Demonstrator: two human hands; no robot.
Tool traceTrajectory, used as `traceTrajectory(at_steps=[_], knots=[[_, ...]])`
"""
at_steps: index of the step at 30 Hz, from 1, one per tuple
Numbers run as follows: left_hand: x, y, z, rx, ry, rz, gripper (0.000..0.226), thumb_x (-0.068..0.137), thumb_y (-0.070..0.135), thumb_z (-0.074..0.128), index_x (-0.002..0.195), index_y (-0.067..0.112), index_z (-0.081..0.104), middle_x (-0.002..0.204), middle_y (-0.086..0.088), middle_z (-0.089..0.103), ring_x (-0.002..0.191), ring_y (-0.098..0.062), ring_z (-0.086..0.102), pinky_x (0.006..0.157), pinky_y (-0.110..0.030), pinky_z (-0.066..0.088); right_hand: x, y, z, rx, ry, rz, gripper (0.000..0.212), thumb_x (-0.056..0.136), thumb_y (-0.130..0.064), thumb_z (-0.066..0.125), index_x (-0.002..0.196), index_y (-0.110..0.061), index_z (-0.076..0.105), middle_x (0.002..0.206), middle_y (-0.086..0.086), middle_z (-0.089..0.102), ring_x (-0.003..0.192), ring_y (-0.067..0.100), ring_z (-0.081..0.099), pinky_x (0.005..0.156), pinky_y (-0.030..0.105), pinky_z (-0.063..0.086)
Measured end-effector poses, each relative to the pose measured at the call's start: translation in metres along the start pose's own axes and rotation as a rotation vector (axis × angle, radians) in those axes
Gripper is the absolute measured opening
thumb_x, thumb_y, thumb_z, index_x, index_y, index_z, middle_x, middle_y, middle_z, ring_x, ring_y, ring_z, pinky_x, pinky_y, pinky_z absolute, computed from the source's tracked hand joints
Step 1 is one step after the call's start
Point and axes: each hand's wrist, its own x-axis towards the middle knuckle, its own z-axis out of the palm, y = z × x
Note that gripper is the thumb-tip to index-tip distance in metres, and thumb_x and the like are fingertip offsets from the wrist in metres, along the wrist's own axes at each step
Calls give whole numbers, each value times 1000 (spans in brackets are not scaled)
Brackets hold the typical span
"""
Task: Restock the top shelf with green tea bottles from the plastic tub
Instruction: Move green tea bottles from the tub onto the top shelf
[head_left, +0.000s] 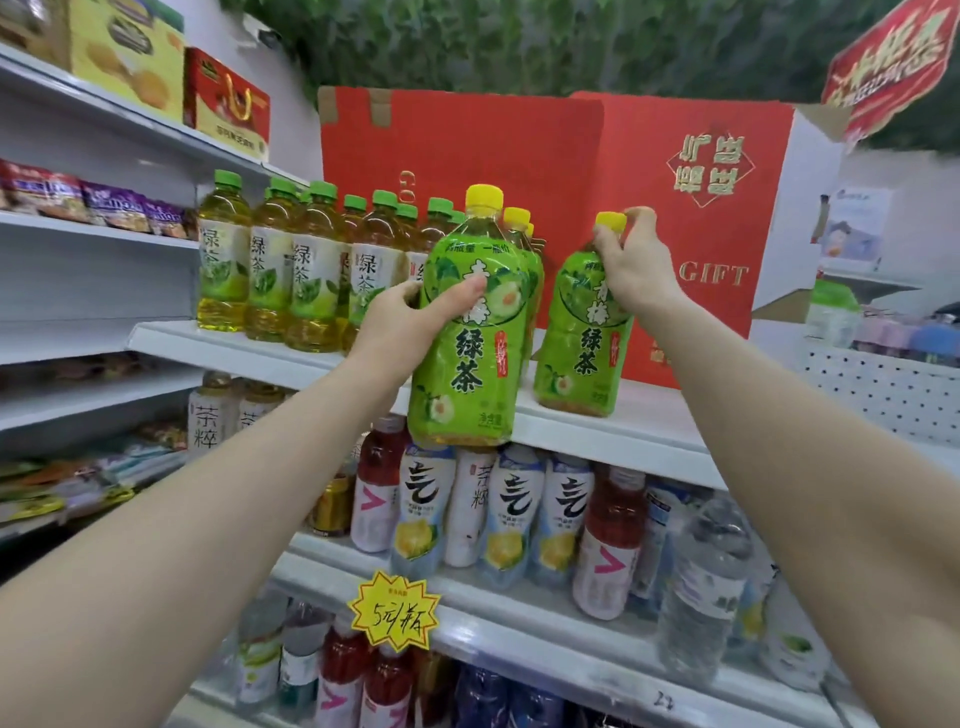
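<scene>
On my feed, L hand (400, 312) is wrapped round the body of a yellow-capped green tea btl (467, 343), thumb across the front label, fingers behind. The btl is upright, held just in front of the top shelf (649, 431). Its base overlaps the shelf's front lip and I can't tell if it touches.

R hand (631, 265) is clenched on the neck and yellow cap of a second green tea btl (582, 348), fingers curled over the top. That one stands on the top shelf near the front edge, top leaning a bit right. It sits just right of the held btl w/ a small gap between them.

Behind the held btl I see more yellow caps (517, 215), same kind, lined up going back. Left of those, a block of green-capped tea btls (291, 270) stands several deep, w/ amber liquid and white-green labels. At the back of the shelf stand two red gift boxes (519, 150), the right one printed GIFT in gold.

The shelf below (519, 621) carries mixed drinks: white-labelled btls, red ones, clear water btls at right. A yellow star price tag (395, 610) hangs on its front. The far-left shelving has snack packs (78, 197), w/ boxed goods up top. Both forearms are bare and reach up toward the top shelf.
</scene>
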Motion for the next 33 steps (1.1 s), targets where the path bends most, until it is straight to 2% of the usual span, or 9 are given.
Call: traceTrajectory(at_steps=[3, 5, 10, 20, 23, 25, 28, 30, 33], knots=[[12, -5, -1, -36, -35, -4, 105, 47, 83, 73, 125, 14, 62, 112, 0, 72, 104, -20, 69, 94, -45, 53, -25, 0, 0, -195, -11, -92, 72, 101, -53, 38, 157, -27, 1, 123, 18, 56, 102, 40, 59, 81, 39, 46], [19, -8, -2, -47, -77, 12, 90, 49, 80, 74, 113, 18, 67, 100, 4, 76, 95, -18, 72, 86, -40, 57, -45, 2, 3, -405, -81, -137, 91, 91, -66, 50, 154, -39, -9, 155, 24, 26, 119, 47, 52, 96, 49, 45], [30, -16, -1, -45, -126, 27, 77, 49, 78, 74, 104, 24, 69, 92, 9, 76, 87, -12, 73, 83, -37, 58, -59, 17, 22, -495, -50, -104, 104, 84, -52, 71, 155, -37, -3, 161, 21, 3, 109, 48, 58, 90, 43, 49], [30, -22, -9, -28, -161, 54, 81, 46, 85, 72, 103, 28, 70, 94, 10, 76, 90, -12, 72, 88, -44, 57, -27, 32, 50, -479, -131, 5, 90, 92, -50, 62, 157, -33, 2, 163, 19, -2, 131, 47, 43, 105, 50, 39], [25, -25, -9, -25, -173, 28, 93, 44, 86, 73, 114, 24, 68, 104, 6, 75, 97, -16, 71, 91, -45, 55, -37, 13, 34, -460, -66, -68, 68, 100, -55, 39, 156, -24, 19, 162, 18, 14, 149, 37, 14, 119, 55, 20], [21, -23, -5, -2, -172, 20, 104, 43, 88, 71, 123, 20, 64, 112, 4, 72, 103, -17, 68, 94, -44, 54, -53, -9, 20, -104, -106, -130, 67, 95, -65, 36, 150, -27, 34, 152, 5, 41, 141, 23, 37, 112, 48, 35], [18, -19, 6, -16, -200, 44, 88, 47, 87, 70, 109, 24, 69, 99, 7, 75, 94, -15, 71, 84, -38, 57, -84, -37, 5, 268, -400, -30, 78, 79, -80, 49, 144, -40, 37, 125, -21, 55, 107, -6, 60, 81, 27, 55], [16, -13, 16, -18, -238, 63, 76, 50, 86, 68, 97, 26, 71, 89, 9, 76, 86, -12, 73, 78, -35, 58, -91, -38, -2, 280, -486, 8, 72, 81, -71, 60, 142, -37, 40, 119, -22, 61, 100, -4, 65, 76, 24, 57], [19, -2, 26, 8, -318, 76, 79, 55, 91, 59, 96, 23, 69, 85, 8, 76, 81, -11, 73, 76, -35, 58, -85, -38, -16, 357, -462, 3, 30, 90, -52, 63, 115, -38, 55, 103, -15, 73, 94, 8, 71, 72, 29, 59]])
